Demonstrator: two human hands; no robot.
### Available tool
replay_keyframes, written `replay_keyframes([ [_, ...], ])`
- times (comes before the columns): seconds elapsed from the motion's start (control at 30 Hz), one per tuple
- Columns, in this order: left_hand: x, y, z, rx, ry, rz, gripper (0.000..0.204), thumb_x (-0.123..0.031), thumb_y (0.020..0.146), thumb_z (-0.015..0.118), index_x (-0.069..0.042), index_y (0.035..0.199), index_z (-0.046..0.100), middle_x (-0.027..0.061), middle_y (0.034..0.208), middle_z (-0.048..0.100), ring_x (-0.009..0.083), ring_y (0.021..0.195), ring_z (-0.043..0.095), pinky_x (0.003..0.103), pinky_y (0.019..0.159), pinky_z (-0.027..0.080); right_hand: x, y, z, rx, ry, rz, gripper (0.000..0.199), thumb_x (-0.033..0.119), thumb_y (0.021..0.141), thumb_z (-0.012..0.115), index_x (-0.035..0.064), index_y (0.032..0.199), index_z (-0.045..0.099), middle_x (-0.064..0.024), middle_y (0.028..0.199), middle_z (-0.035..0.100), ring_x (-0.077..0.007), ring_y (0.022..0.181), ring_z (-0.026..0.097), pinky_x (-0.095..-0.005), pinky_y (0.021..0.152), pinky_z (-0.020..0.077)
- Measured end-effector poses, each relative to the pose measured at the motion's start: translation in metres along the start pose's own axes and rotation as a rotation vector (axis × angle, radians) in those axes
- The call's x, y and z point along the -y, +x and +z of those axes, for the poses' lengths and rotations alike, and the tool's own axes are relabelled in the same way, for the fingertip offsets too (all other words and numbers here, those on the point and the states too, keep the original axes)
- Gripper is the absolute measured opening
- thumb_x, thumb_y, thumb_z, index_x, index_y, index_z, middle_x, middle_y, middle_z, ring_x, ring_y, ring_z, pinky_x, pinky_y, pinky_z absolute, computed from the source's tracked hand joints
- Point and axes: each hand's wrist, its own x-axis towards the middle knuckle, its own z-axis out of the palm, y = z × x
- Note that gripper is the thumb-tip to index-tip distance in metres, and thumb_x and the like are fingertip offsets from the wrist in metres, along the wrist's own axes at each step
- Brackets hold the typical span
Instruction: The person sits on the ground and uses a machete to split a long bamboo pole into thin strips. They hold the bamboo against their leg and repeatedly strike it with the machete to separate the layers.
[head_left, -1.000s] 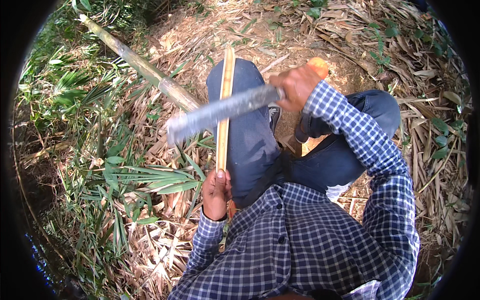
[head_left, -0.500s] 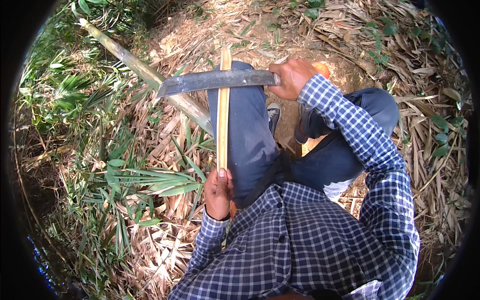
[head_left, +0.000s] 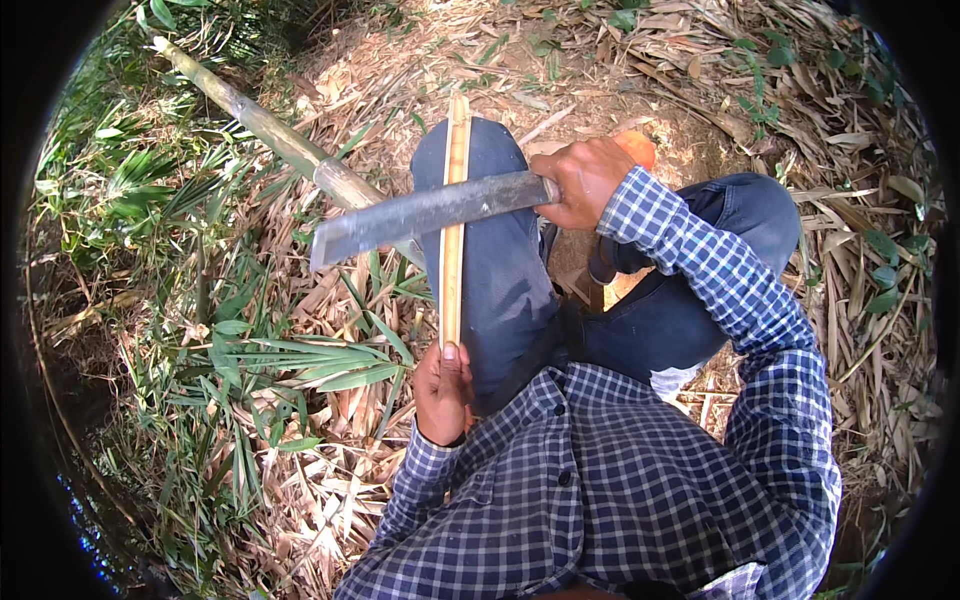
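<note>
— What have you got in your hands?

— My right hand [head_left: 585, 183] is clenched on a machete [head_left: 420, 213]. My left hand [head_left: 443, 393] grips the near end of a bamboo strip [head_left: 455, 215].

— Where's the strip?

— Along my left thigh [head_left: 500, 260], with the blade lying across it.

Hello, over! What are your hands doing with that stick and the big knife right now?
Left hand grips near end of bamboo strip lying along the knee. Right hand holds machete, blade crossing the strip. Bamboo pole lies off to the left, clear of the blade.
</note>
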Motion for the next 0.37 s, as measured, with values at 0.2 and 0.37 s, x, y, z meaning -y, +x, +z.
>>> replay_keyframes([
  [0.2,-0.007,-0.004,0.005,0.011,-0.005,0.005,0.030,-0.028,0.106,0.040,-0.007,0.087,0.052,-0.0036,0.060,0.043,0.0029,0.044,0.033,0.020,0.041,0.026,-0.035,0.018,-0.006,-0.222,-0.013,0.201,0.025,0.024,0.078,0.065,0.0062,0.094,0.071,-0.0097,0.058,0.064,-0.0247,0.049,0.063,-0.0421,0.052,0.0543],
  [0.37,0.001,-0.003,0.001,0.019,0.020,-0.001,0.029,-0.029,0.105,0.041,-0.008,0.088,0.051,-0.0028,0.059,0.043,0.0038,0.043,0.037,0.020,0.040,0.030,-0.013,0.004,0.000,-0.017,-0.041,-0.052,0.031,0.026,0.078,0.068,0.0148,0.106,0.072,-0.0041,0.056,0.065,-0.0261,0.049,0.065,-0.0407,0.049,0.0542],
])
